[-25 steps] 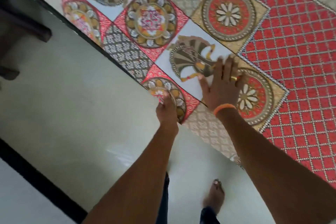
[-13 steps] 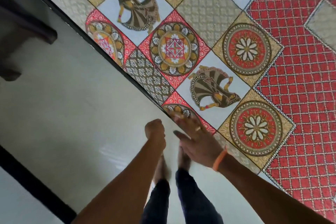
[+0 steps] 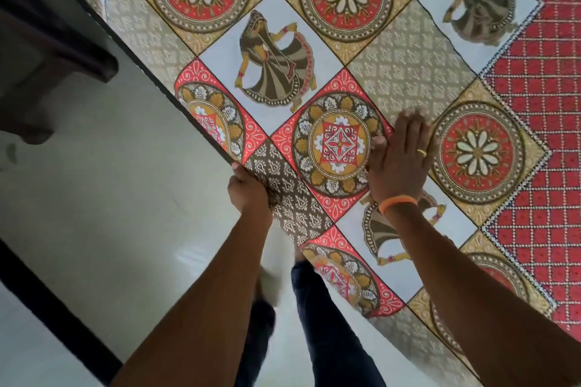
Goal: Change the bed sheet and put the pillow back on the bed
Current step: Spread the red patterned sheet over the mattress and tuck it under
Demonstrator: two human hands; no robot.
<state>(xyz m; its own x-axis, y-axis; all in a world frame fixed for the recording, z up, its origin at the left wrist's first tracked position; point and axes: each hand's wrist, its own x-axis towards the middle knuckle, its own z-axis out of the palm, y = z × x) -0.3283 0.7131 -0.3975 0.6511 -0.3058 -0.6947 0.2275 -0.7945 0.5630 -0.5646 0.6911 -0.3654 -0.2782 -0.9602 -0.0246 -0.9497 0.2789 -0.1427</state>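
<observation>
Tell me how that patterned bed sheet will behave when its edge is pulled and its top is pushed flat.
The bed sheet is probably floppy: its edge hangs over the bed's side and bunches in the left hand. It likely slides easily under a flat palm, since the right hand lies spread on it. It seems light, a thin cloth lying smooth.

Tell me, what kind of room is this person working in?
Most likely a bedroom in a home. A patterned bed sheet covers a wide flat surface with a straight edge, probably a bed. The left hand grips the sheet at that edge while the right hand lies flat on it. Below is a pale glossy floor.
</observation>
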